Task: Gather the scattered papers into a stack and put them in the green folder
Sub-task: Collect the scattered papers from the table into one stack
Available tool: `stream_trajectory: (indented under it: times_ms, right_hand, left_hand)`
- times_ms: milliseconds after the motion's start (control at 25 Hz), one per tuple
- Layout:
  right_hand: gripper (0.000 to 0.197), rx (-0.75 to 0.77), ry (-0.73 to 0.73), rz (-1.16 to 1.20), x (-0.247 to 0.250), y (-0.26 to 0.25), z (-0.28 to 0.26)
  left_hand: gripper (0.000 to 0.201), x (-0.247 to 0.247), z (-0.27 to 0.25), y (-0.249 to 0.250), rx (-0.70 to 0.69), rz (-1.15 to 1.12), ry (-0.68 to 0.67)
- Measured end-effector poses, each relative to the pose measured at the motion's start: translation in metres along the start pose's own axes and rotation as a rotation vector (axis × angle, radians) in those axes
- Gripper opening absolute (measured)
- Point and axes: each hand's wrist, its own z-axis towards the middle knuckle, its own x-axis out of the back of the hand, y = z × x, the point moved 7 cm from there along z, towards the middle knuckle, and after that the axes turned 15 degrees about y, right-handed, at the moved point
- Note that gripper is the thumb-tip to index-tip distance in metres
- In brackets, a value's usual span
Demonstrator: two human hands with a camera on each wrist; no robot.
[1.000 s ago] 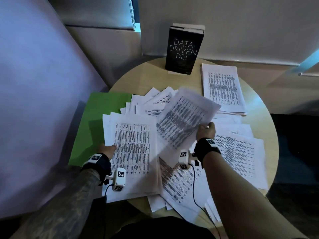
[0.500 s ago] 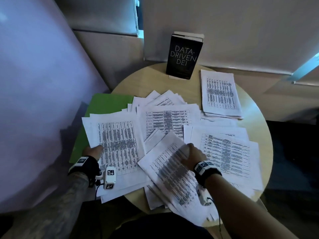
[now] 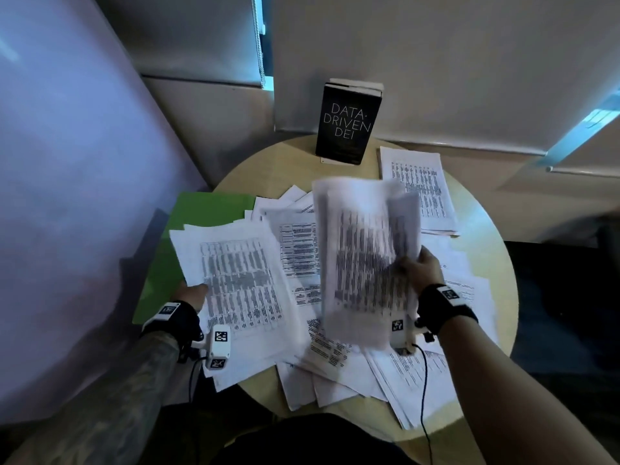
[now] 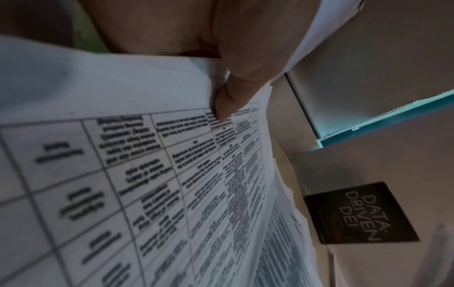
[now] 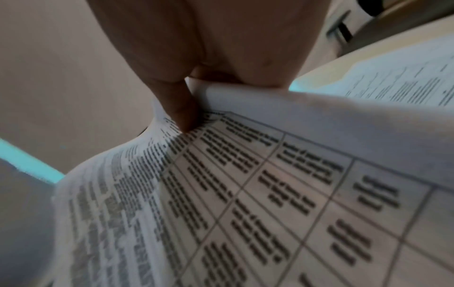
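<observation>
The right hand (image 3: 419, 268) has a bundle of sheets (image 3: 364, 260) lifted clear of the round counter (image 3: 483, 229), its grip closed on the bundle's right edge; the wrist view shows the thumb (image 5: 181, 116) pressed on the printed face with the paper curling over it. The bundle stands nearly upright and is blurred, its lower edge hanging just above the loose pages (image 3: 335, 360) underneath.

The left hand (image 3: 193, 293) pinches the left edge of a gathered stack (image 3: 235, 280), thumb (image 4: 226, 104) on top of the printed table. That stack lies over the right part of the green folder (image 3: 204, 209), which sits flat at the counter's left side and juts out past the rim. The stack's near corner also overhangs the counter's front edge.

More papers fan out across the middle and the right of the counter, some poking over the near rim towards the person. A separate neat pile (image 3: 419, 193) lies at the far right, close to the rim. A black book (image 3: 349, 124) stands upright at the back edge against the wall.

Bare wood shows only in a band between the book and the papers, and in a strip along the right rim. A slanted panel (image 3: 67, 162) crowds in on the left, close beside the folder.
</observation>
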Motion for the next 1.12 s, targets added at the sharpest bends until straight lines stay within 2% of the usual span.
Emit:
stream_trajectory:
  times_ms: [80,160,240,320,440,520,600,680,760,840,920,1000,1080,1120]
  right_hand:
    - [0.023,-0.053,0.013,0.126,-0.004,-0.006,0.006]
    - [0.020,-0.070,-0.045,0.138,-0.024,-0.008,-0.001]
    - [0.021,-0.068,-0.101,0.037,-0.053,-0.004,-0.016]
    - [0.024,-0.052,-0.134,-0.119,-0.082,0.005,-0.040]
    - [0.029,-0.042,-0.248,-0.256,-0.123,0.017,-0.083]
    - [0.030,-0.031,-0.362,-0.312,-0.145,0.025,-0.107]
    - [0.027,0.001,-0.443,-0.323,-0.163,0.029,-0.122]
    - [0.033,0.090,-0.429,-0.367,-0.170,0.030,-0.121]
    - [0.050,0.146,-0.309,-0.375,-0.161,0.026,-0.105]
    - [0.073,0.018,-0.287,-0.184,-0.148,0.024,-0.091]
    - [0.090,-0.157,-0.398,0.082,-0.141,0.016,-0.089]
    - [0.077,-0.195,-0.460,0.287,-0.135,-0.009,-0.092]
    - [0.055,-0.111,-0.341,0.365,-0.116,-0.039,-0.091]
    - [0.044,-0.046,-0.252,0.386,-0.102,-0.057,-0.090]
  left_hand:
    - [0.077,-0.016,-0.004,0.009,-0.042,0.020,-0.078]
    - [0.080,-0.033,-0.011,0.016,-0.056,0.047,-0.162]
    - [0.079,-0.044,-0.018,0.022,-0.084,0.027,-0.211]
    - [0.081,-0.053,-0.028,0.029,-0.085,-0.118,-0.232]
    - [0.087,-0.066,-0.041,0.028,0.054,-0.318,-0.293]
    - [0.083,-0.071,-0.047,0.026,0.038,-0.243,-0.339]
    - [0.074,-0.072,-0.044,0.020,-0.033,-0.060,-0.295]
    - [0.065,-0.066,-0.046,0.022,-0.070,-0.006,-0.235]
    - [0.063,-0.057,-0.048,0.028,-0.072,-0.123,-0.236]
    - [0.046,-0.042,-0.048,0.043,-0.109,-0.240,-0.238]
    - [0.028,-0.023,-0.055,0.062,-0.175,-0.302,-0.280]
    - [0.033,-0.005,-0.070,0.088,-0.293,-0.342,-0.343]
    - [0.030,0.013,-0.092,0.121,-0.407,-0.441,-0.361]
    - [0.024,0.022,-0.103,0.138,-0.465,-0.510,-0.322]
